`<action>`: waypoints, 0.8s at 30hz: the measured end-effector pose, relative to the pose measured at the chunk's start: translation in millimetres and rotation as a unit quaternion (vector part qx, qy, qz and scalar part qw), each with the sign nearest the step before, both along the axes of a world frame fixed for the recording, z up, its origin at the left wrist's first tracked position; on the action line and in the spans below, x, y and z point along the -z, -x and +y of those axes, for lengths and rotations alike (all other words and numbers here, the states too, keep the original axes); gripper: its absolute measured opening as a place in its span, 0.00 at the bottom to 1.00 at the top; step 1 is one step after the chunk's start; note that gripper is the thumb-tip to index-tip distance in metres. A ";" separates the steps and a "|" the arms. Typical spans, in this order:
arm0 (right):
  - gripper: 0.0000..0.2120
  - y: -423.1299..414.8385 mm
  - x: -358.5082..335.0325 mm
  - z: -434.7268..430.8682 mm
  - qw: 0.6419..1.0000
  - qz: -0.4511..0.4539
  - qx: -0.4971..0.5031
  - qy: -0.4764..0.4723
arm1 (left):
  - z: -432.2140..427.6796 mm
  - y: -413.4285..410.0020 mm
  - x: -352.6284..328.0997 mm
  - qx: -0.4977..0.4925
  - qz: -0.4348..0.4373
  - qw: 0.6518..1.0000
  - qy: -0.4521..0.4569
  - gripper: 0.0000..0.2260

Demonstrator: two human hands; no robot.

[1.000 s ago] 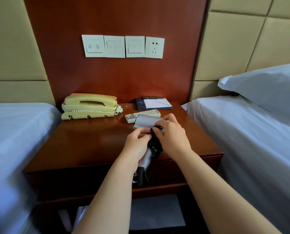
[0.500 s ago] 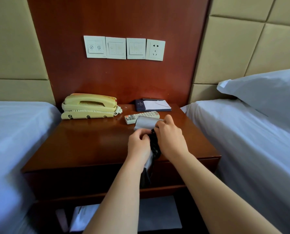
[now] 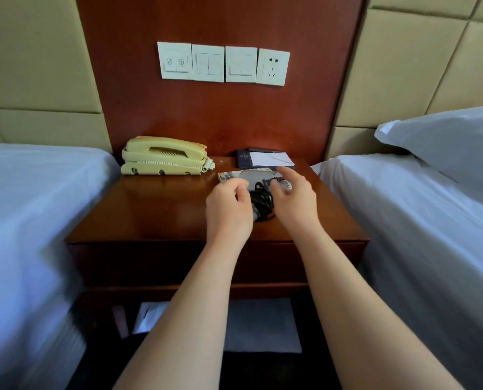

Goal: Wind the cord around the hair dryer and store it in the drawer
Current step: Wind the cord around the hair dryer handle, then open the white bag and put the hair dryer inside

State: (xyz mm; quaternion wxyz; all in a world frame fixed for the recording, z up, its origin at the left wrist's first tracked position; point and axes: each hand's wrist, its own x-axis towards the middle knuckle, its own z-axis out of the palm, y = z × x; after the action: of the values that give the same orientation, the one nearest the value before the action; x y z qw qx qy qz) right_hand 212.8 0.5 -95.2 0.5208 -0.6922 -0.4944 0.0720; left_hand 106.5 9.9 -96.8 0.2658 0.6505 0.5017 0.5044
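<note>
Left hand: the left hand (image 3: 229, 209) curls loosely at the hair dryer (image 3: 258, 180), fingertips just beside its grey body; whether they touch it cannot be told.
Right hand: the right hand (image 3: 295, 198) is spread, nothing pinched.
Hair dryer: lies between both hands on the nightstand (image 3: 161, 218), the cord (image 3: 261, 202) bundled black around its handle.
Risk: unheld, the coils could spring loose before the closed drawer (image 3: 139, 263) below the wrists opens.

Telephone (image 3: 164, 156) left on nightstand (image 3: 156, 215), notepad (image 3: 265, 159) right, hair dryer (image 3: 258, 182) before it.
</note>
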 end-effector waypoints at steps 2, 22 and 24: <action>0.12 3.9 -0.6 -28.9 0.996 0.080 -0.017 -0.036 | -25.5 7.7 1.1 0.019 0.001 1.000 0.003 0.15; 0.14 13.0 261.6 -73.8 0.850 0.408 0.063 0.327 | -64.2 13.7 233.4 -0.065 -0.061 0.920 0.381 0.09; 0.13 19.6 279.4 -73.3 0.829 0.441 0.075 0.336 | -61.6 10.3 256.3 -0.090 -0.105 0.885 0.444 0.12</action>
State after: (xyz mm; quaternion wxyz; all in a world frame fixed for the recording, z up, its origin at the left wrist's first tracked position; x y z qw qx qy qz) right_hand 193.2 -72.8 -374.6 0.4225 -0.7542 -0.1045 0.4917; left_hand 96.2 -51.7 -353.0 0.5319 0.3595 0.6986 0.3158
